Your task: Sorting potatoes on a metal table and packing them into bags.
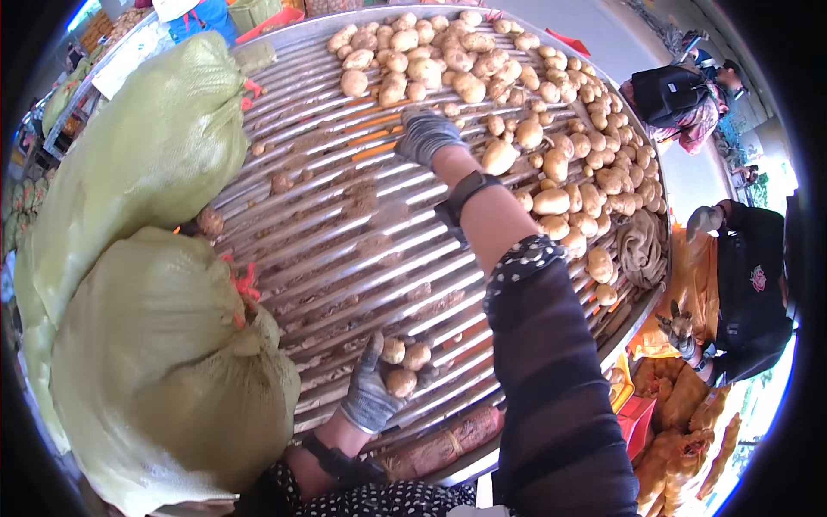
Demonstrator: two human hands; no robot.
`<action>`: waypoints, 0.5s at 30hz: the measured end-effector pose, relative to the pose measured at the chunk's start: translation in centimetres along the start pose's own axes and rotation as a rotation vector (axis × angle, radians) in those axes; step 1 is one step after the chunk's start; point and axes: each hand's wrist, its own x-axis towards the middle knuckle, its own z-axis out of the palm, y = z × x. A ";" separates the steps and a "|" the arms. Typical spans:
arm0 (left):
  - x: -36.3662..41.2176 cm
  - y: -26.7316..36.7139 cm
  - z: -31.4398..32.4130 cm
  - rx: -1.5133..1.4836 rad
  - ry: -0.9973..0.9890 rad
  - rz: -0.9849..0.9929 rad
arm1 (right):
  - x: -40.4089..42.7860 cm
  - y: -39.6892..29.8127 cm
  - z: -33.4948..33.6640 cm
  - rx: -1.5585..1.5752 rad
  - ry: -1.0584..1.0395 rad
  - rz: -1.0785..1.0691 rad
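My left hand, in a grey glove, holds several small potatoes over the near part of a slatted metal sorting table. My right hand, gloved too, reaches across to the slats beside the large heap of potatoes; its fingers are curled and face away, so whether anything is under them cannot be told. More potatoes lie along the table's right side. Dirt and a few small potatoes are scattered on the slats left of my right hand.
Full green woven sacks with red ties stand along the left side. A crumpled cloth lies at the right rim, a reddish roll at the near edge. A co-worker in black stands to the right, near orange sacks and a red crate.
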 end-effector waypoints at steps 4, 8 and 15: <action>-1.2 -0.2 0.1 -0.082 -0.056 -0.023 | -5.2 1.0 -0.8 0.165 0.094 -0.070; -2.9 0.1 1.8 -0.023 -0.133 0.016 | -16.2 1.4 -3.2 1.192 0.090 0.140; -5.9 -0.4 5.2 0.110 -0.123 0.098 | -36.5 -5.6 -1.8 2.384 0.128 0.320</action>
